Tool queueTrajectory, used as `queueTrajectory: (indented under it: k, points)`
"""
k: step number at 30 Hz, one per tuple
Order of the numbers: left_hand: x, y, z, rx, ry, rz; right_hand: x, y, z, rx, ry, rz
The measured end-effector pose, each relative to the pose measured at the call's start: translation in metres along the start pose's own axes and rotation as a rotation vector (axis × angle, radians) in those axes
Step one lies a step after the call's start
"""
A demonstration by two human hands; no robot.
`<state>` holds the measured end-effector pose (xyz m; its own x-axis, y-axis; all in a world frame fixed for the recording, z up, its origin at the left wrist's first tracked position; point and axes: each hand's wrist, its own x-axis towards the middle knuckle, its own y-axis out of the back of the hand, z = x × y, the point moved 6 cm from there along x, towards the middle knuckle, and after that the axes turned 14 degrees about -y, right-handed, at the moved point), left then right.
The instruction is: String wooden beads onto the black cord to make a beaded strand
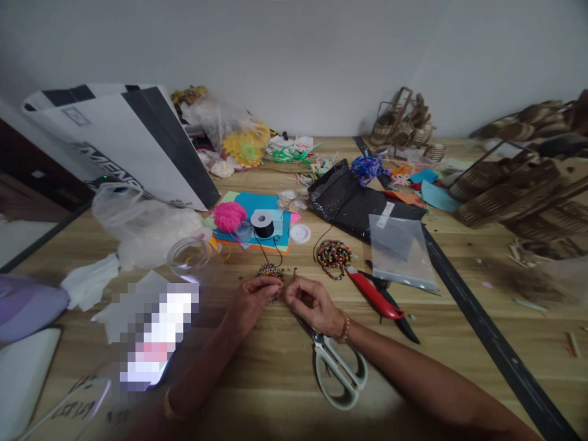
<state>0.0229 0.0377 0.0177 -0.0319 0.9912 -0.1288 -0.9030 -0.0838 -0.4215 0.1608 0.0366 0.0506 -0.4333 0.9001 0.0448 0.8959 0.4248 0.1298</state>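
Observation:
My left hand (252, 296) and my right hand (312, 303) meet over the wooden table (459, 343), fingers pinched together. Between them lies a small cluster of multicoloured beads (269, 270) on a thin black cord. My left fingers touch the beads. My right fingers pinch something too small to name, probably the cord. The cord runs back to a black thread spool (263, 225). A coiled string of coloured beads (334, 255) lies just beyond my right hand. White-handled scissors (337, 367) lie under my right wrist.
Red-handled pliers (374, 296) and a clear plastic bag (399, 251) lie to the right. A glass jar (193, 257), pink yarn (228, 215), coloured paper sheets (257, 205) and a large white bag (128, 144) stand left. Wooden baskets (505, 184) crowd the far right.

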Motion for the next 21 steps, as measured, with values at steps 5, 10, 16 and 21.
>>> queueTrajectory:
  k: [5,10,16,21]
  points:
    - [0.0001,-0.0008,0.0017,-0.003,-0.007,0.014,0.0002,-0.0006,-0.001,0.011,0.007,0.0]
    - [-0.0005,-0.0002,0.0013,0.001,-0.009,0.019,0.0002,-0.0009,-0.002,0.019,0.007,-0.012]
    - [0.0002,0.0005,-0.001,0.016,-0.011,-0.019,0.0004,-0.0007,0.0001,0.008,-0.012,-0.003]
    - [0.0008,0.0011,-0.0024,0.019,-0.017,-0.023,0.0006,-0.0006,-0.0001,0.001,-0.012,-0.002]
